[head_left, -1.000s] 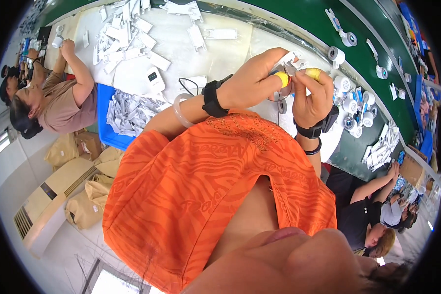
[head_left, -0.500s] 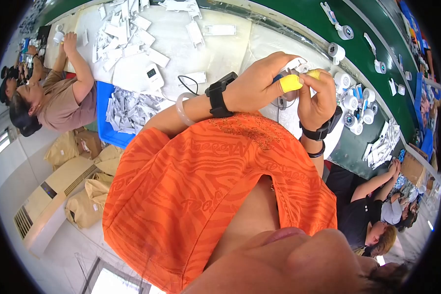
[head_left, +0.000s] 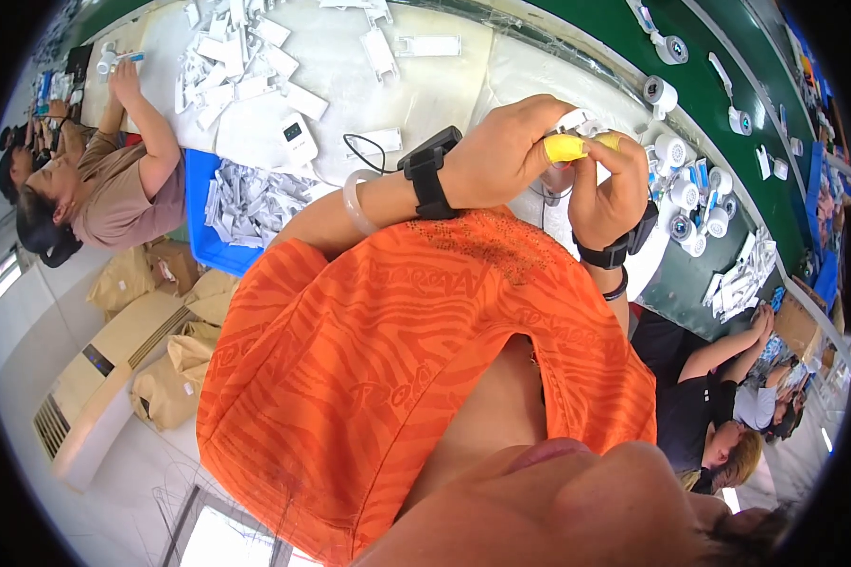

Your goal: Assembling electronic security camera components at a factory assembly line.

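Both hands meet above the table, in front of the orange top I wear. My left hand is closed around a small white plastic part, most of which the fingers hide. Yellow tape or a finger cover wraps its thumb. My right hand pinches at that same part, its thumb and forefinger pressed together, with yellow on a fingertip too. Black straps circle both wrists. Below the hands, a dark cable partly shows against the white surface.
Flat white plastic pieces lie heaped at the far left. A blue bin holds more pale parts. Near it sits a white device with a small display. Round white assemblies cluster at right, beside the green conveyor. Co-workers sit on both sides.
My hands stay together in nearly the same place, with the fingers shifted slightly around the white part. At left, a co-worker's hand now shows a white-and-blue piece more plainly.
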Tool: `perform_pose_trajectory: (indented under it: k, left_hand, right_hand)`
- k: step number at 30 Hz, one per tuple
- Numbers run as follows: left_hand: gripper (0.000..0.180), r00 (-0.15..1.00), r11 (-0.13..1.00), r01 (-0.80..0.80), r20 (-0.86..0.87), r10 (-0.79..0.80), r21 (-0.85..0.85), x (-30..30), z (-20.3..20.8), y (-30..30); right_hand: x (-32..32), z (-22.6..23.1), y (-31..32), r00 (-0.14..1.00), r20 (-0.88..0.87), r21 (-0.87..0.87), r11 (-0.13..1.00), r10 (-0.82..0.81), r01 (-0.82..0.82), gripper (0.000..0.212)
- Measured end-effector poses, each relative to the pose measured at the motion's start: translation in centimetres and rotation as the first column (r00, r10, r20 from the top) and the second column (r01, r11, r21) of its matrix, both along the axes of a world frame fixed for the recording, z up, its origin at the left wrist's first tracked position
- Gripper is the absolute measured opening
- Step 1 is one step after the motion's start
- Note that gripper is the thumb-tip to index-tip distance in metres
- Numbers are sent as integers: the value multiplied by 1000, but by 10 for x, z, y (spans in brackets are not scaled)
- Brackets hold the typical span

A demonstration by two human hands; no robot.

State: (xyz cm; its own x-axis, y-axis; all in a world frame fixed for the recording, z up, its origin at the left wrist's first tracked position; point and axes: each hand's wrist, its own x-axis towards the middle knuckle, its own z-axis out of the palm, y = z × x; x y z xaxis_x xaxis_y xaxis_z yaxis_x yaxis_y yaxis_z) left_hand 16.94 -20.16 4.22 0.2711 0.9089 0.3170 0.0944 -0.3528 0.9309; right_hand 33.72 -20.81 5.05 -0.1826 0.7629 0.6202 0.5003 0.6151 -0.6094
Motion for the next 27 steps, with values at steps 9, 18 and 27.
perform_pose_trajectory:
  k: [9,18,27]
  left_hand:
    - [31,996,958,88,-5,-93,-273,-7,-14,8]
    - [39,988,977,137,-51,-148,-164,-5,-14,13]
    - [35,991,962,130,-2,-134,-241,-3,-14,6]
  right_hand:
    - [-2,-18,6,998,57,-2,1000,-25,25,29]
    - [7,-24,10,993,116,76,997,-28,19,33]
    - [7,-20,7,996,88,15,1000,25,-27,32]
